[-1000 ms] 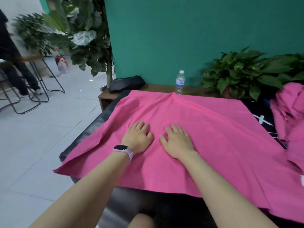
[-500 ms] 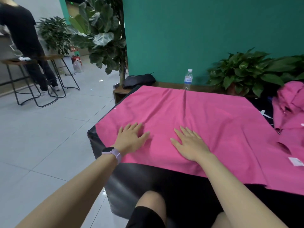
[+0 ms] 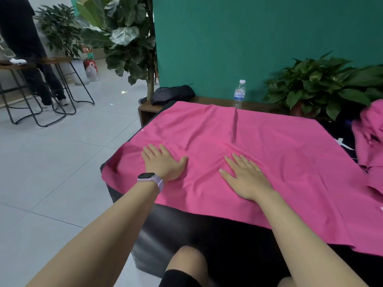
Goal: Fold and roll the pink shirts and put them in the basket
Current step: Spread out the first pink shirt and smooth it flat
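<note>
Two hands lie flat with fingers straight on the pink shirt (image 3: 259, 154): the left hand (image 3: 163, 162), with a lilac smartwatch (image 3: 150, 179) on its wrist, near the shirt's left edge, the right hand (image 3: 246, 179) apart from it toward the middle. That shirt is spread over a black tabletop (image 3: 186, 228), with a crease running away from the hands. More pink shirts (image 3: 371, 139) are heaped at the right edge, and a water bottle (image 3: 239, 93) stands on a wooden ledge (image 3: 213, 100) beyond.

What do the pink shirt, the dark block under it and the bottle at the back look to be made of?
Pink shirt: soft matte fabric, likely cotton knit; it wrinkles and drapes over the edge.
Dark block: probably leather or vinyl, with a dull sheen and rounded corners.
Bottle: clear plastic, see-through, with a white cap and paper-like label.
</note>
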